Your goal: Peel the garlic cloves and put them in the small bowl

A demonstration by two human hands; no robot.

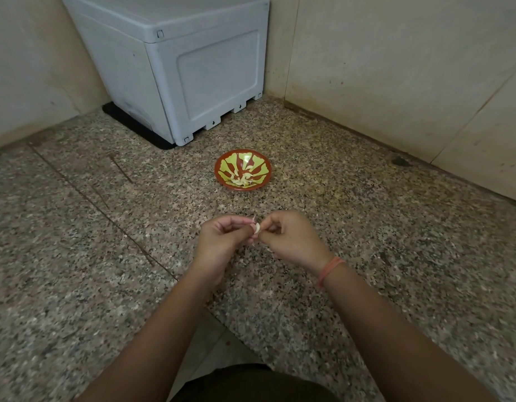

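Left hand (222, 237) and right hand (290, 237) pinch a garlic clove (257, 228), fingers (272, 220) curled tight. Strip the skin (254, 219), seemingly loose at its tip, before dropping the clove into the small bowl (218, 169).

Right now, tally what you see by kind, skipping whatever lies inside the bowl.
small bowl: 1
garlic clove, held: 1
hand: 2, the left hand and the right hand
grey box: 1
wristband: 1
Total: 6

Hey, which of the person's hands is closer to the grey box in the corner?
Left. The left hand is on the person's side of the grey box, just right of its near corner. The right hand is further right, across the garlic clove that both hands pinch.
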